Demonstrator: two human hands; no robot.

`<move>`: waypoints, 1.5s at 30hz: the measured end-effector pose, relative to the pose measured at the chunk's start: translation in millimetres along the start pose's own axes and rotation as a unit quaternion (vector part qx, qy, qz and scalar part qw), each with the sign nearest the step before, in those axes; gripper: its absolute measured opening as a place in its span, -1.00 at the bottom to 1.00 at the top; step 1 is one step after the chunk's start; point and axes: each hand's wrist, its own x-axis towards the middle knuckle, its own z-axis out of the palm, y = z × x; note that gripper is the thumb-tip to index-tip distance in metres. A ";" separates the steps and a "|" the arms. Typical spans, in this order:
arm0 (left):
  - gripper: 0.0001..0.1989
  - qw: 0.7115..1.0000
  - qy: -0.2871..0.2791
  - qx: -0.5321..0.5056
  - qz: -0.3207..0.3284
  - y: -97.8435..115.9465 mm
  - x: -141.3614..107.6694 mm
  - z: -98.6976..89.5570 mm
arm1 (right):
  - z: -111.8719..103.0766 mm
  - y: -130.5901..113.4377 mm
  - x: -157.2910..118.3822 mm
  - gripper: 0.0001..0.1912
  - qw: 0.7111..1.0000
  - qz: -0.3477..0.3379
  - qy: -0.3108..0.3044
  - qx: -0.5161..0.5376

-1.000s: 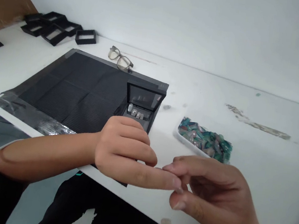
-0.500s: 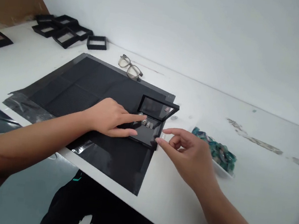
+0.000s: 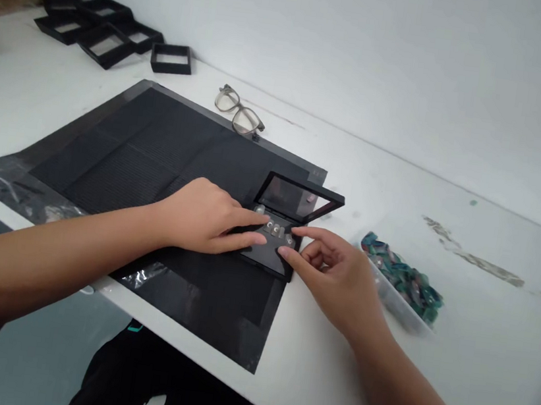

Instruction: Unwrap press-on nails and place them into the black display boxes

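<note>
A small black case (image 3: 267, 260) lies at the right side of the dark sheet, its windowed lid (image 3: 303, 184) tilted up. In it stands a row of several small glossy pieces (image 3: 275, 229) that look like false nails. My left hand (image 3: 201, 217) reaches over the case from the left, index finger and thumb stretched apart, the index tip at the row. My right hand (image 3: 336, 271) pinches one more false nail (image 3: 289, 239) between thumb and index finger, at the right end of the row. Whether this nail touches the case floor cannot be seen.
The dark plastic-covered sheet (image 3: 159, 141) lies on the white table (image 3: 480, 350). Glasses (image 3: 239, 111) rest at its back edge. Several black frames (image 3: 106, 45) are heaped at the back left. A clear container of teal pieces (image 3: 402, 280) stands right of my right hand.
My right hand has moved the pinched false nail from beside the case's right edge to over the case, by the row. My left hand remains at the row. The view has shifted slightly.
</note>
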 end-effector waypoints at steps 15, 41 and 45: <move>-0.62 0.997 -0.031 0.012 -0.071 4.6 1.3 -4.6 | 3.6 9.3 -3.2 -0.74 0.999 -0.037 0.013 0.000; -0.63 0.995 -0.027 0.015 -0.097 5.6 0.7 0.5 | 16.4 6.9 2.9 -0.79 0.949 -0.220 0.087 -0.211; -0.61 0.995 -0.008 0.030 -0.090 6.8 -0.4 -1.9 | 16.3 6.6 -1.1 -0.76 0.930 -0.269 0.099 -0.231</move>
